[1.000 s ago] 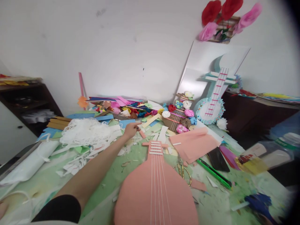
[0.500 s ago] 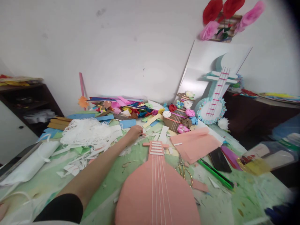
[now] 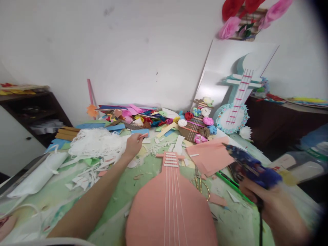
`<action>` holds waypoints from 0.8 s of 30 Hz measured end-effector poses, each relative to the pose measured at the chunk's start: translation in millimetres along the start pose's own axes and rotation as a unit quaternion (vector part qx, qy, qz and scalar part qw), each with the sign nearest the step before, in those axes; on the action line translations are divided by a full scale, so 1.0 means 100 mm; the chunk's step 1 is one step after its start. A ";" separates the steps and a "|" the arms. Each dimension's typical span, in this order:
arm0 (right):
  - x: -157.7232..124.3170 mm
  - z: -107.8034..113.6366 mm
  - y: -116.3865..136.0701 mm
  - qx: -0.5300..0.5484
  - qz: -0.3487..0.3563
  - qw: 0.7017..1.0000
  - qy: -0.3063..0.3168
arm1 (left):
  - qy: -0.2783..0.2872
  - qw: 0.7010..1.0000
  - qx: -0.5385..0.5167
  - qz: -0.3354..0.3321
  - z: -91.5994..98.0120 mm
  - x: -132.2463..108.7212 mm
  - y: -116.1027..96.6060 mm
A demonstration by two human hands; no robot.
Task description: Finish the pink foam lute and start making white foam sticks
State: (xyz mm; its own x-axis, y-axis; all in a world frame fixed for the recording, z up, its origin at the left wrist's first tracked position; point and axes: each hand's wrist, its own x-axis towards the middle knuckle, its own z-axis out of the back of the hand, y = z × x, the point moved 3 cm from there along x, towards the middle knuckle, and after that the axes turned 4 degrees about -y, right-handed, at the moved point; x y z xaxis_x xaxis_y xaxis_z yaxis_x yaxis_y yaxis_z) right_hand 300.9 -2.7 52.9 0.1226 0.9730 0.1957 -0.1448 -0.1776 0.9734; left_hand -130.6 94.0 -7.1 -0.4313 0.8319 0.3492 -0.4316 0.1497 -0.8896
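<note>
My left hand [image 3: 133,145] reaches over the far part of the table, its fingers pinching a small pink paper strip [image 3: 144,135]. On the right, my right hand [image 3: 266,201] grips a blue hot glue gun [image 3: 256,169], its nozzle pointing left above pink paper sheets [image 3: 208,153]; hand and gun are partly blurred. Between the hands lies a pink paper lute [image 3: 171,205] with white strings and white frets on its neck. Its lower end runs out of view. Gold-handled scissors [image 3: 201,186] rest beside its right shoulder.
White string [image 3: 96,145] lies heaped at left, near a white roll [image 3: 38,174]. A green cutter [image 3: 230,182] lies under the right hand. Flower-covered [image 3: 197,126] and teal [image 3: 234,109] paper instruments stand at the back. A plastic bottle [image 3: 307,160] is at far right.
My right hand has come into view from the right with the glue gun. My left hand has drawn slightly leftward, still pinching the small pink strip.
</note>
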 end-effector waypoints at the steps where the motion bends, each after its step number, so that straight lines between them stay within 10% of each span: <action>1: 0.09 -0.15 0.04 0.035 -0.011 0.999 0.020 | -0.004 0.999 -0.023 0.025 0.05 0.02 0.01; 9: 0.39 -0.94 -0.28 0.137 -0.096 0.968 0.187 | 0.155 0.950 -0.228 0.148 -0.22 -0.57 -0.27; 14: 0.21 -1.02 -0.61 0.112 -0.104 0.974 0.169 | 0.326 0.822 -0.405 0.233 -0.44 -1.08 -0.49; 24: 0.11 -1.00 -0.65 0.073 -0.098 0.978 0.171 | 0.304 0.805 -0.430 0.275 -0.52 -1.21 -0.51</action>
State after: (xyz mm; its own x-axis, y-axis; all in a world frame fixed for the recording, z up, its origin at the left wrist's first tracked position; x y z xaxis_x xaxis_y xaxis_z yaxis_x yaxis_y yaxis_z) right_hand 213.6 34.6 -20.3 -0.2052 0.9784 -0.0236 -0.0075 0.0225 0.9997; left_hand -15.9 13.6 -19.4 0.2104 0.9672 -0.1420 0.5120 -0.2327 -0.8268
